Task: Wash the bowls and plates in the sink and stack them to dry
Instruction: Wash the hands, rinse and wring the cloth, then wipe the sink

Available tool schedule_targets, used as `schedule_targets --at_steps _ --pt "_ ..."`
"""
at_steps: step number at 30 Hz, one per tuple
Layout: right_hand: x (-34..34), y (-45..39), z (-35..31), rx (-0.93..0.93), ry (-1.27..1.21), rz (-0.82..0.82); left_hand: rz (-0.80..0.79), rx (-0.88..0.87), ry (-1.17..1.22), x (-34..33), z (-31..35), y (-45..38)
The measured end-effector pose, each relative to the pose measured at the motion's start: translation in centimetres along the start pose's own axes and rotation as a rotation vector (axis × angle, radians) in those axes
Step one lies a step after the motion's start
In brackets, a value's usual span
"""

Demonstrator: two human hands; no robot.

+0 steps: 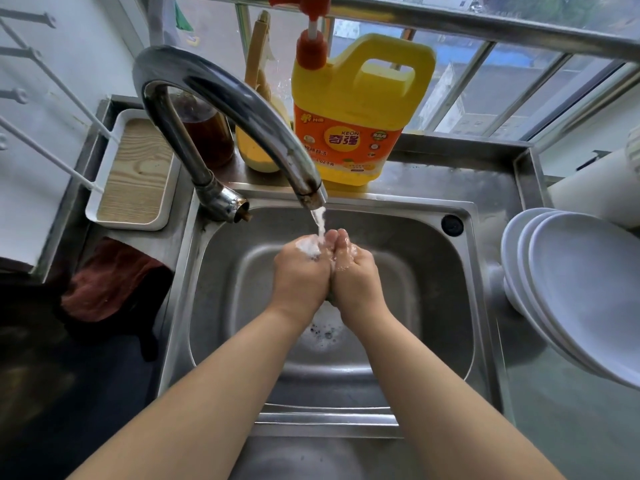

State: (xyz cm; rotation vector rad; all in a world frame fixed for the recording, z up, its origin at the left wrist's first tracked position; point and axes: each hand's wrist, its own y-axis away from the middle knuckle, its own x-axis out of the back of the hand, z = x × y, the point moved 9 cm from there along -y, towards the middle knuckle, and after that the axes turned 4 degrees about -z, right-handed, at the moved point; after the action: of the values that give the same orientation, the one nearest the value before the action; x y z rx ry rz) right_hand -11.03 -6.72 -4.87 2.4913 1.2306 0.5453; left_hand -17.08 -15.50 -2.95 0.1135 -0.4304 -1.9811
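My left hand and my right hand are held side by side over the steel sink, cupped together under the stream from the tap. Water and foam run over the fingertips. Neither hand holds a dish. Foam sits around the drain below my wrists. A stack of white plates leans on the counter to the right of the sink. No bowl or plate lies in the basin.
A yellow dish-soap jug with a red pump stands behind the sink, beside a brown bottle. A white tray with a wooden inlay and a reddish cloth sit left. Window bars run behind.
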Motion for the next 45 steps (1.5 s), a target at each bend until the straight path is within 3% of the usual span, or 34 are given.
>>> schedule_targets --at_steps 6,10,17,23,33,45 --pt "0.1 -0.3 1.5 -0.162 -0.181 -0.041 -0.112 0.012 -0.035 -0.6 0.2 -0.9" --pt "1.3 -0.8 2.5 -0.221 -0.146 -0.042 -0.226 -0.012 -0.162 -1.3 0.0 -1.4" --pt "4.7 -0.2 -0.4 0.045 -0.012 0.033 -0.230 0.115 -0.145 -1.9 -0.9 -0.7" --pt "2.8 0.6 -0.5 -0.047 -0.147 -0.043 -0.170 -0.031 -0.131 -1.6 0.5 -0.1" --pt "0.8 0.4 -1.2 -0.079 -0.269 -0.035 -0.148 -0.050 -0.006 -2.1 1.7 -0.5" --pt "-0.1 -0.6 -0.3 -0.073 -0.070 -0.063 -0.147 0.050 -0.028 -1.4 0.4 -0.5"
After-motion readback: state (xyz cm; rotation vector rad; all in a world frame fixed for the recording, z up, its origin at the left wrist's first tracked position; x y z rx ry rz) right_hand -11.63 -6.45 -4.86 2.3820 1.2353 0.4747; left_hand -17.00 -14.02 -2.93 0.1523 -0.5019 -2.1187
